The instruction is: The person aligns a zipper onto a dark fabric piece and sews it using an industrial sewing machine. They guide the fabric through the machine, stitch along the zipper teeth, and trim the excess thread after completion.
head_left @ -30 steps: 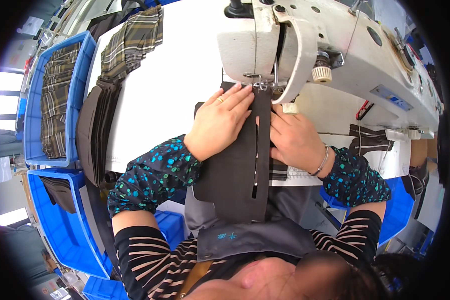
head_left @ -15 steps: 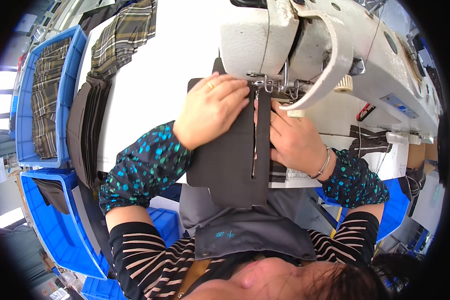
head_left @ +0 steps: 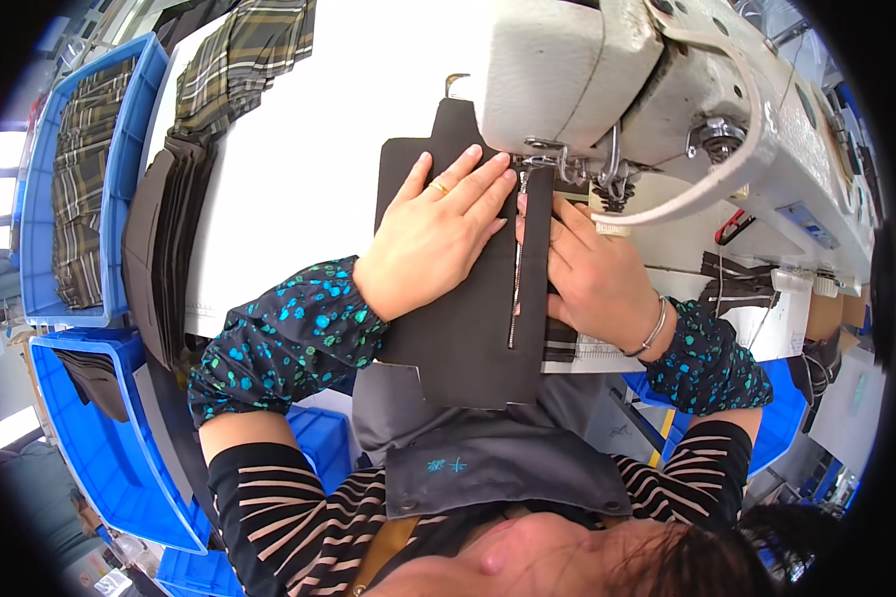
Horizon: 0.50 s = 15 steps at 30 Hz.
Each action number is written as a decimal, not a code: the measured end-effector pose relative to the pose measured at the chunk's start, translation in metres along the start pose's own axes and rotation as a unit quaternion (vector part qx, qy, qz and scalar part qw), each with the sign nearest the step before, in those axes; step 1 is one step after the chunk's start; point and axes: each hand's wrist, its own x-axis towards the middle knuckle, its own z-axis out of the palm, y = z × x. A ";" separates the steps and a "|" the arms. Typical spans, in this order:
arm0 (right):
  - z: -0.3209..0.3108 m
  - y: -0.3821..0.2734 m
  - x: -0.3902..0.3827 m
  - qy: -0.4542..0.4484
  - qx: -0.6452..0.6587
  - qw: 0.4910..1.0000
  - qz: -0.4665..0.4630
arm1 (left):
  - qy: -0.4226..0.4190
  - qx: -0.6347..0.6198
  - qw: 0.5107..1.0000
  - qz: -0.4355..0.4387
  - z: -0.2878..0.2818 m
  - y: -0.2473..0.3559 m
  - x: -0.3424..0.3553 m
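A dark brown fabric panel (head_left: 448,348) lies under the sewing machine's presser foot (head_left: 540,159) and hangs over the table's front edge. A long slit with a metal zipper (head_left: 515,289) runs down its right part. My left hand (head_left: 433,229) rests flat on the panel, fingers spread, tips close to the foot. My right hand (head_left: 597,269) grips the strip right of the zipper. Some of its fingers go beneath the cloth, and a bit of fingertip shows through the slit; the rest is hidden.
The white sewing machine (head_left: 548,70) stands over the table's right side. At left are a stack of dark pieces (head_left: 164,249), plaid fabric (head_left: 239,70) and blue crates (head_left: 139,179). Loose zippers (head_left: 737,287) and red-handled snips (head_left: 735,227) lie at right.
The panel has slid slightly away from me under the foot, its narrow far end now showing more. My left hand's fingers have spread; my right hand has moved slightly right.
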 end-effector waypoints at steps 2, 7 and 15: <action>-0.001 0.000 0.000 -0.002 -0.001 1.000 -0.002 | -0.001 0.000 1.000 0.000 -0.001 0.000 0.001; -0.003 0.000 0.002 0.023 0.002 1.000 -0.010 | 0.000 -0.014 1.000 0.015 -0.005 -0.006 -0.001; 0.004 -0.002 0.000 0.048 0.014 0.999 0.006 | -0.003 -0.038 0.999 0.028 -0.007 -0.008 0.000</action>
